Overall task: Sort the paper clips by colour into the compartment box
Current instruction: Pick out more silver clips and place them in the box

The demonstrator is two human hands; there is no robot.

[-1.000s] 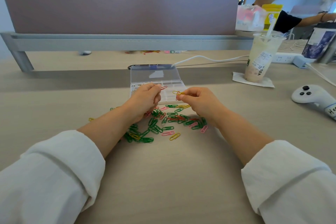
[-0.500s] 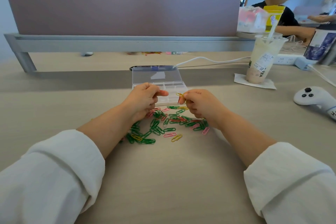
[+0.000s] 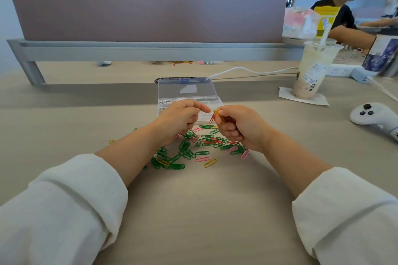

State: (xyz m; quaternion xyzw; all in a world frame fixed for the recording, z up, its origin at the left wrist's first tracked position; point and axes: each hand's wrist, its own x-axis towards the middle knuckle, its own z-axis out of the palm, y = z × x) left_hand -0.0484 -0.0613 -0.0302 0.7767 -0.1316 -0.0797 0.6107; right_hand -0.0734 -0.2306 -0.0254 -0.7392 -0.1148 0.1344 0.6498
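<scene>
Pale wood-grain bench fills most of the frame, with a mauve fabric partition on a grey rail across the top. One clear plastic compartment box sits at centre with its lid raised and pale clips in its upper-left compartment. Just below it spreads a heap of loose paper clips, mostly green with some pink, red and yellow, too tangled to count. Both hands hover over the heap's upper edge, in front of the box. The right hand pinches red and yellow clips together. The left hand is curled, one fingertip nearly meeting those clips; whether it holds anything I cannot tell. One plastic drink cup at upper right reads "TEA". One white game controller lies at the right edge.
</scene>
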